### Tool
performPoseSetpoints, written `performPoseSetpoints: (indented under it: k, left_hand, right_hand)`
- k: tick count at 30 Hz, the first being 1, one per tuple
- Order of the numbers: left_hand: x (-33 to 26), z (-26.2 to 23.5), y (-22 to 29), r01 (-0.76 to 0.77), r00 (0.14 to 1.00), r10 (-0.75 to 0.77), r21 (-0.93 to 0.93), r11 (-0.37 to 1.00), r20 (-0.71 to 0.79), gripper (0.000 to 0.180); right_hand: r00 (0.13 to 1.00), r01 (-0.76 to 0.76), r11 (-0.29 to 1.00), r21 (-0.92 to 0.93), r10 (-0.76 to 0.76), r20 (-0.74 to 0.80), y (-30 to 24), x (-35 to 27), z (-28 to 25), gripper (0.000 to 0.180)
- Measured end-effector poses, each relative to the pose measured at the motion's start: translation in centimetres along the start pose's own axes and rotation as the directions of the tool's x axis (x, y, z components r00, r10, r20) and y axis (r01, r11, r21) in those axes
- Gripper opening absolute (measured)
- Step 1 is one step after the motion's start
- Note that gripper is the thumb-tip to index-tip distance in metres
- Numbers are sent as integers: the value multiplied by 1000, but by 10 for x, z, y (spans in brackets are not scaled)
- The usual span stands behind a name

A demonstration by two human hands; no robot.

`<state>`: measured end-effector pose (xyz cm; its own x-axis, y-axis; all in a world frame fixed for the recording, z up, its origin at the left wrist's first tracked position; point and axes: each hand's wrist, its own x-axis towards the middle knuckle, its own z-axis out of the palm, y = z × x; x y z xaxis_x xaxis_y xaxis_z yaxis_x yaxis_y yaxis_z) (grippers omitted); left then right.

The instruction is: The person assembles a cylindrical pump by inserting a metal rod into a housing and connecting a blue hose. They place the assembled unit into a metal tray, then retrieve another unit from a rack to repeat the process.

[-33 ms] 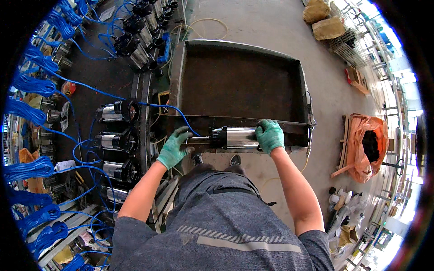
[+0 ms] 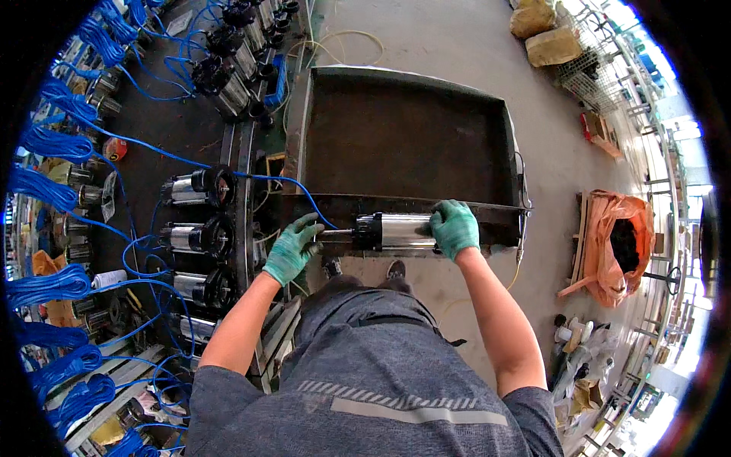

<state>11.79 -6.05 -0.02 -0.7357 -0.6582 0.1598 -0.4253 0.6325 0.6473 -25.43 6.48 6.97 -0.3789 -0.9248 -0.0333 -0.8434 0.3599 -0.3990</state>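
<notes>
One motor [image 2: 402, 231] is lying left-to-right, our right hand [image 2: 457, 230] clasping its right end, our left hand [image 2: 291, 249] at its shaft [image 2: 336, 231], closure unclear.

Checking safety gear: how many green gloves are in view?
2. One is on the left hand, by the rod; the other is on the right hand, at the motor. Others could be hidden.

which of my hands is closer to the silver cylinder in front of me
Your right hand: it lies on the right end of the silver cylinder. Your left hand is off to its left, by the outer end of the thin rod.
</notes>
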Motion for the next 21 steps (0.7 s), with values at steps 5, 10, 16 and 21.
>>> performPoseSetpoints:
  k: [5, 10, 16, 21]
  left_hand:
    - [10, 20, -16, 184, 975, -213, -292, 939, -70, 14]
    - [17, 3, 11, 719, 602, -665, -662, 211, 443, 16]
    - [-4, 3, 5, 574, 736, -562, -788, 222, 377, 24]
    - [-11, -5, -21, 647, 680, -698, -631, 428, 224, 36]
  right_hand:
    - [1000, 12, 1000, -24, -12, 8, -3, 2, 0, 19]
    - [1000, -4, 1000, -15, 4, -3, 0, 1, 1, 19]
    - [1000, -5, 1000, -5, 5, -7, -1, 2, 3, 18]
    - [1000, -8, 1000, 6, 8, -6, -1, 1, 1, 19]
